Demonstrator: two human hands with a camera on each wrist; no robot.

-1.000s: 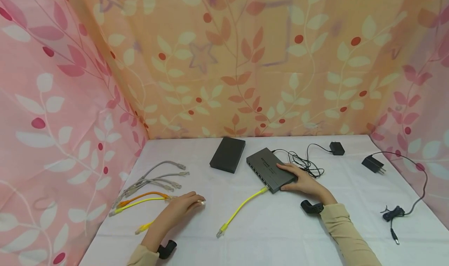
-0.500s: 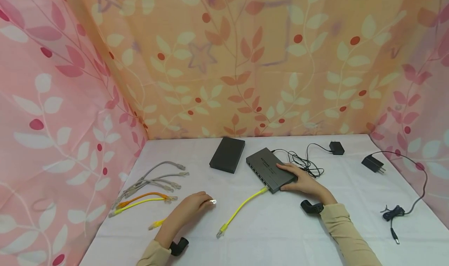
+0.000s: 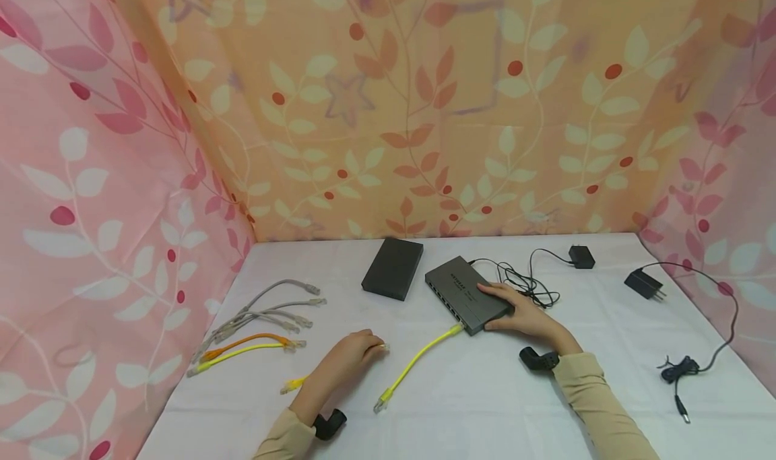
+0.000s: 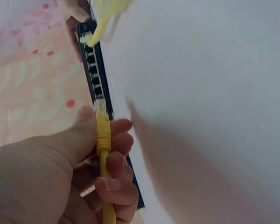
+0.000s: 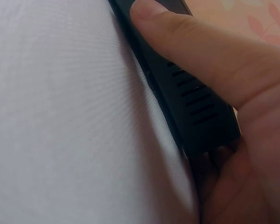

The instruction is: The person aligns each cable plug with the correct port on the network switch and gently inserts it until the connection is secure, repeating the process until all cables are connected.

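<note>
The left hand (image 3: 345, 360) pinches a yellow Ethernet cable (image 4: 103, 133) and is now farther right, the plug (image 4: 101, 107) nearer the NETGEAR switch (image 3: 458, 287) the right hand (image 3: 526, 317) holds.

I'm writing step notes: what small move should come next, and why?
Probably bring the left hand toward the free ports of the dark box: it pinches a yellow cable, clear plug foremost, short of the box, while the right hand holds the box.

Head view forward and downward, wrist views close, switch (image 3: 463, 293) shared
</note>
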